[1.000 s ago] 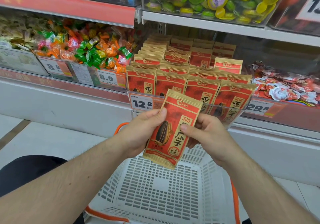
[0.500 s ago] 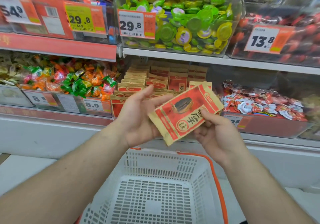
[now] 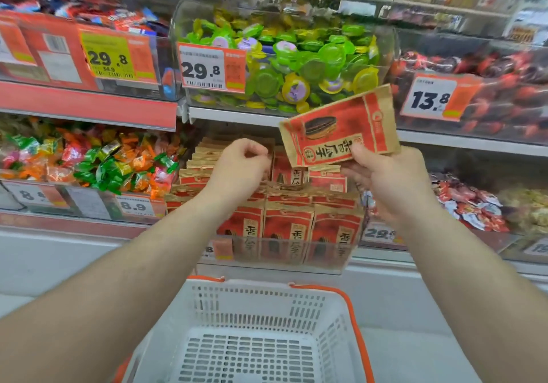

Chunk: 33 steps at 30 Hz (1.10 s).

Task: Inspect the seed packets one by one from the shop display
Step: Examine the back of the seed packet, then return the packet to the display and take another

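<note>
My right hand pinches a red and tan seed packet by its lower edge, thumb on the front. The packet is turned sideways and raised in front of the shelf edge, its printed sunflower seed facing me. My left hand is apart from it, to its left, fingers curled with nothing visibly in them, hovering over the display bin of matching seed packets. These stand in several upright rows behind a clear front panel.
A white shopping basket with orange trim sits below my arms. Bins of wrapped candy, green jelly cups and red snacks flank the packets. Price tags line the shelf fronts.
My left hand has let go of the packet and moved left over the display. My right hand has turned the packet sideways and lifted it up and to the right. The view has tilted upward.
</note>
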### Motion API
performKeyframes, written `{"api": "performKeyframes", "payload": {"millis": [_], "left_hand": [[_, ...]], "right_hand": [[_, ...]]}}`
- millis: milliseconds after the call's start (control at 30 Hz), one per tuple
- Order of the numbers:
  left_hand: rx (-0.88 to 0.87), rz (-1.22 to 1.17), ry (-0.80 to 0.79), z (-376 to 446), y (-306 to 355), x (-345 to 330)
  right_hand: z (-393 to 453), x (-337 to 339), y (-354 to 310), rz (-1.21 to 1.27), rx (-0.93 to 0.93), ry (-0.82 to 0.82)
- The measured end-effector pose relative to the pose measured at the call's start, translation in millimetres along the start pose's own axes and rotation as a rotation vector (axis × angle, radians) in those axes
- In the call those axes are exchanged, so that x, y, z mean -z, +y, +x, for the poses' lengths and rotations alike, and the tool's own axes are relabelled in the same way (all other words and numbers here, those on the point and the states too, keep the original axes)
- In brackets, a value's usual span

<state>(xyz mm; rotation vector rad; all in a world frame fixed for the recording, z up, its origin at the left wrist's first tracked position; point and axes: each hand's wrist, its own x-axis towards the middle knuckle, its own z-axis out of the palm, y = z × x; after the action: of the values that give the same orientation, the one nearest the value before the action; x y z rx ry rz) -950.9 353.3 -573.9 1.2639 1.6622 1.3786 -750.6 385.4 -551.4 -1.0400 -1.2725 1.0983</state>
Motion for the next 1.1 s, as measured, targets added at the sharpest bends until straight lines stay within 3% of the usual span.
{"api": "performKeyframes", "payload": {"millis": [67, 133, 267, 700, 967, 1100], "left_hand": [[-0.154, 0.370, -0.047, 6, -2, 0], [-0.235, 0.608, -0.206, 15, -5, -2], [-0.227, 0.985, -0.521, 29, -10, -6], [-0.240, 1.051, -0.638, 50, -21, -11], [-0.210, 1.132, -0.690, 51, -18, -15], [-0.205, 1.122, -0.689, 51, -19, -18]], "right_hand": [[14, -1, 6, -0.190, 0.046, -0.010], [25, -4, 12, -0.377, 0.063, -0.033], [41, -9, 18, -0.674, 0.088, -0.105], [88, -38, 43, -1.169, 0.075, -0.426], [109, -60, 51, -1.333, 0.270, -0.461], [120, -70, 43, -1.545, 0.166, -0.493]]}}
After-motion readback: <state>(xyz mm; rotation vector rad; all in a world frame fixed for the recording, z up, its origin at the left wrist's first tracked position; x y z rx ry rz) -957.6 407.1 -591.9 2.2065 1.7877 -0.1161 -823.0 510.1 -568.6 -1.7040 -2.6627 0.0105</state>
